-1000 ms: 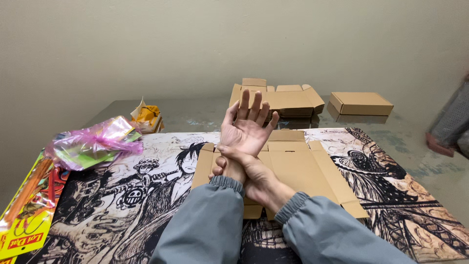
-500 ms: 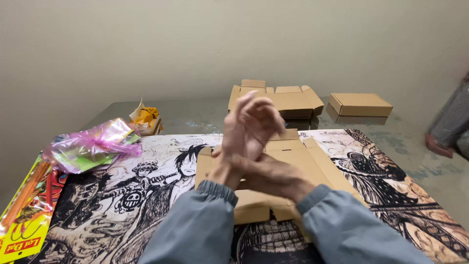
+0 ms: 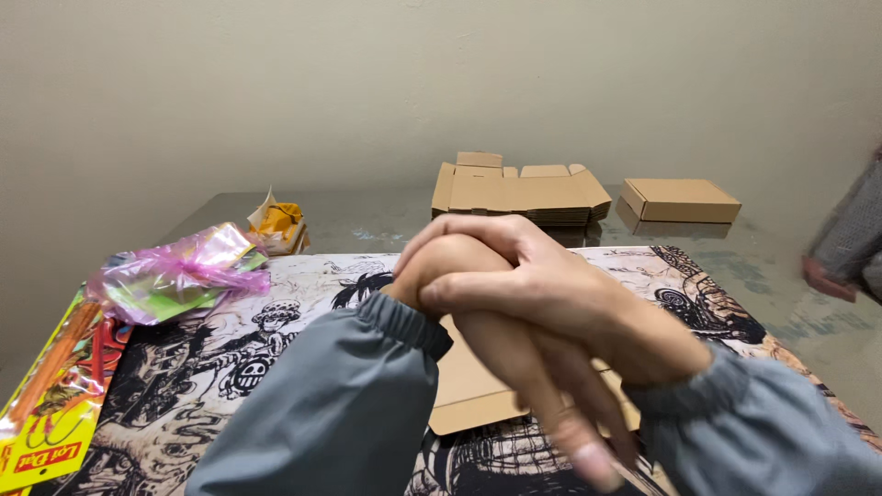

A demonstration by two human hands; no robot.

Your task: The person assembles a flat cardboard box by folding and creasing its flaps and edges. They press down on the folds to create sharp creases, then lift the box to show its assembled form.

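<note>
My left hand [image 3: 514, 367] is bent down at the wrist in front of the camera, fingers straight and pointing toward me, holding nothing. My right hand [image 3: 542, 285] lies over the back of it and grips it, fingers wrapped around the knuckles. Both arms wear grey sleeves. Under the hands, a flat unfolded cardboard box [image 3: 469, 395] lies on a black-and-white cartoon mat [image 3: 230, 367], mostly hidden by my arms.
A stack of flat cardboard boxes [image 3: 519, 193] and one folded box [image 3: 680, 200] sit at the table's back. A pink plastic bag [image 3: 175, 276], a yellow packet [image 3: 46, 413] and a yellow wrapped item [image 3: 276, 225] lie at the left. Another person's hand [image 3: 831, 276] shows at the right edge.
My left hand, raised palm-out with fingers up a second ago, has been folded downward. My right hand moved from the wrist onto the back of it. Both hands came closer to the camera.
</note>
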